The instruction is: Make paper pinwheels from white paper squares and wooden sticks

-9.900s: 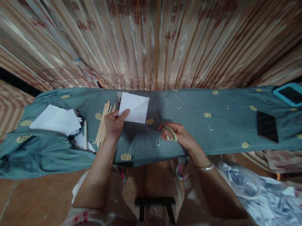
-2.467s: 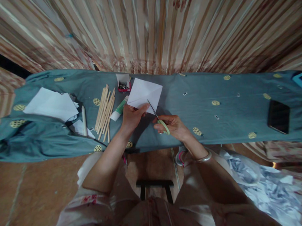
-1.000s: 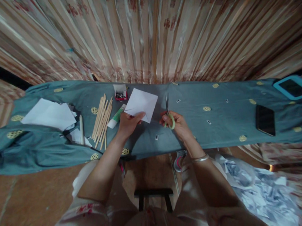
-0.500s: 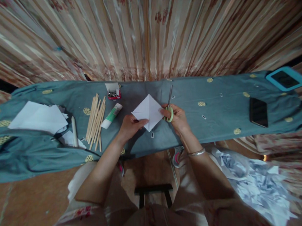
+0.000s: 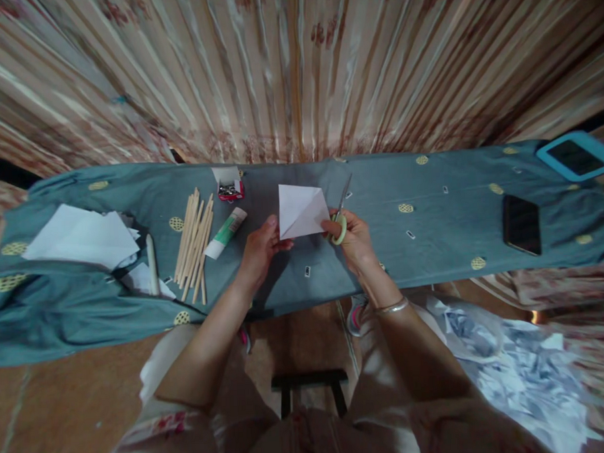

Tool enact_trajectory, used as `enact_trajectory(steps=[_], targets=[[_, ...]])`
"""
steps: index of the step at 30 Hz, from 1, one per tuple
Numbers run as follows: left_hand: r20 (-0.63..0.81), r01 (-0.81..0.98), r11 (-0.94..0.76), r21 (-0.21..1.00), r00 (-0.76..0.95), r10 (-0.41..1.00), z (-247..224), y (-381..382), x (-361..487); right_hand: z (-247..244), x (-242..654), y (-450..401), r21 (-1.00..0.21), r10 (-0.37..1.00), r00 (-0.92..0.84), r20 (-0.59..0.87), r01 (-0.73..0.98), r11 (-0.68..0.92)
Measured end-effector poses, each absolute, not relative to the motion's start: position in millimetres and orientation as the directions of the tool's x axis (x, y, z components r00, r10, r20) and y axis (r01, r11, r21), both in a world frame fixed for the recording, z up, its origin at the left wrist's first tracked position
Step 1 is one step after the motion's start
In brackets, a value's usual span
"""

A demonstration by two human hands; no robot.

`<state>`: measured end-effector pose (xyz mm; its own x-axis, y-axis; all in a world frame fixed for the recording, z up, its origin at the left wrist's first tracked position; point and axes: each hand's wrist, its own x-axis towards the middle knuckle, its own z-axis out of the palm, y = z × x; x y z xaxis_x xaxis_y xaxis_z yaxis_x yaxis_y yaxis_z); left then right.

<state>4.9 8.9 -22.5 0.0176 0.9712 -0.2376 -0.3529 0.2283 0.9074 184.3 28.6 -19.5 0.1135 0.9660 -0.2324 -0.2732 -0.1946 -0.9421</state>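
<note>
A creased white paper square (image 5: 301, 210) is held up over the middle of the cloth. My right hand (image 5: 351, 236) pinches its right edge and also holds green-handled scissors (image 5: 340, 228), whose blades point up and away from the paper. At the lower left edge of the paper is my left hand (image 5: 263, 247), thumb raised and apart from the fingers, which reach to or just under the sheet; whether they bear it is hard to tell. A green and white glue stick (image 5: 226, 234) lies left of my left hand.
Wooden sticks (image 5: 195, 248), an open red box of small metal pieces (image 5: 230, 189), white papers (image 5: 82, 236) and a white rod (image 5: 152, 265) lie on the left. A black phone (image 5: 521, 225) and a blue-framed device (image 5: 576, 157) lie right. Crumpled paper (image 5: 529, 377) fills a bag below.
The paper has turned from a diamond to an upright square. My left thumb has come off its face. The scissors tilt more to the right.
</note>
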Motion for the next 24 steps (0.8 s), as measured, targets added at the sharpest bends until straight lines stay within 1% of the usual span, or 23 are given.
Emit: enact_trajectory(steps=[3, 7, 10, 15, 21, 24], targets=[[-0.290, -0.411, 0.294, 0.863, 0.076, 0.954, -26, 2, 16, -21, 182, 28, -0.937, 0.962, 0.141, -0.233, -0.297, -0.183], [-0.291, -0.363, 0.307, 0.880, 0.100, 0.951, -32, -4, 26, -21, 173, 26, -0.927, 0.959, 0.130, -0.251, -0.319, -0.199], [-0.318, -0.375, 0.319, 0.870, 0.069, 0.946, -35, -4, 29, -21, 166, 22, -0.927, 0.960, 0.106, -0.258, -0.307, -0.215], [-0.372, -0.464, 0.322, 0.825, -0.016, 0.928, -32, 0, 27, -22, 159, 18, -0.928, 0.962, 0.066, -0.266, -0.288, -0.237], [-0.375, -0.537, 0.275, 0.798, -0.085, 0.923, -21, 4, 18, -15, 157, 15, -0.936, 0.962, -0.019, -0.272, -0.226, -0.269], [-0.369, -0.566, 0.236, 0.790, -0.130, 0.920, -18, 8, 13, -10, 160, 12, -0.942, 0.960, -0.106, -0.261, -0.190, -0.277]])
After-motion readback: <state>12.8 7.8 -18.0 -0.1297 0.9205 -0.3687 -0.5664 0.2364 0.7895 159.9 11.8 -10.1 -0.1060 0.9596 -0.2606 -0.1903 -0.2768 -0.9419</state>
